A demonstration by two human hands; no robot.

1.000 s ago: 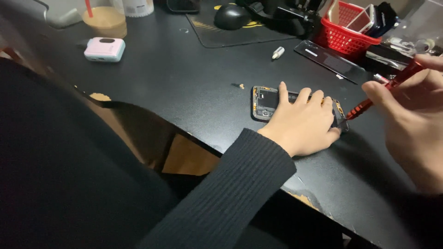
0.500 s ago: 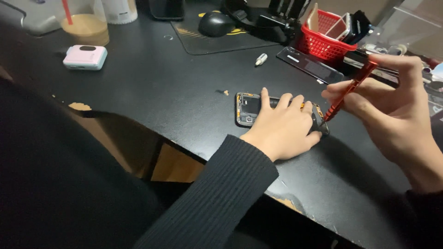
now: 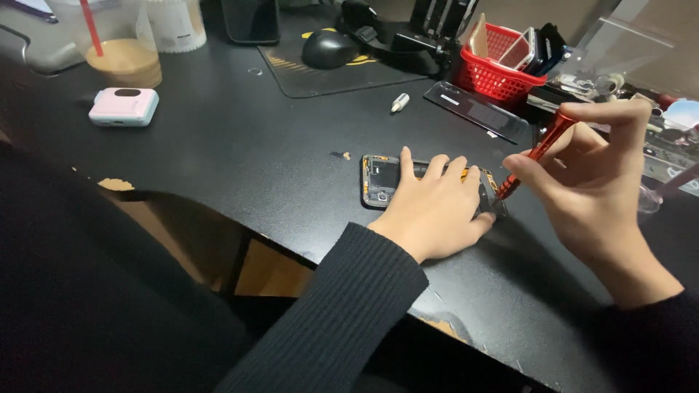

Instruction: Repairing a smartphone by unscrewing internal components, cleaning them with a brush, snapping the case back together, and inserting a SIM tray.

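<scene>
The left hand (image 3: 435,211) lies flat, palm down, on an opened smartphone (image 3: 384,180) that rests on the black desk (image 3: 240,153). The fingers are spread and extended across the middle and right part of the device, pressing on it rather than closing around it. Only the left end of the phone is exposed, showing internal parts and orange trim; the right corner shows beside the thumb.

The right hand (image 3: 590,189) holds a red screwdriver (image 3: 536,153) in a pinch grip: the index finger curls over the top of the handle, and thumb and remaining fingers close around the shaft lower down. The tool is tilted, with the handle up and to the right and the tip down at the right end of the phone, just beside the fingertips of the left hand. Whether the tip touches the phone cannot be determined.

Surrounding items, all well apart from the phone:
- a small white cylindrical part (image 3: 400,102) beyond it on the desk
- a dark flat strip (image 3: 477,111) near a red basket (image 3: 495,76)
- a computer mouse (image 3: 329,48) on a dark mat (image 3: 320,76)
- a pink and blue box (image 3: 124,107) at far left, just in front of a plastic cup (image 3: 124,54) with a red straw
</scene>
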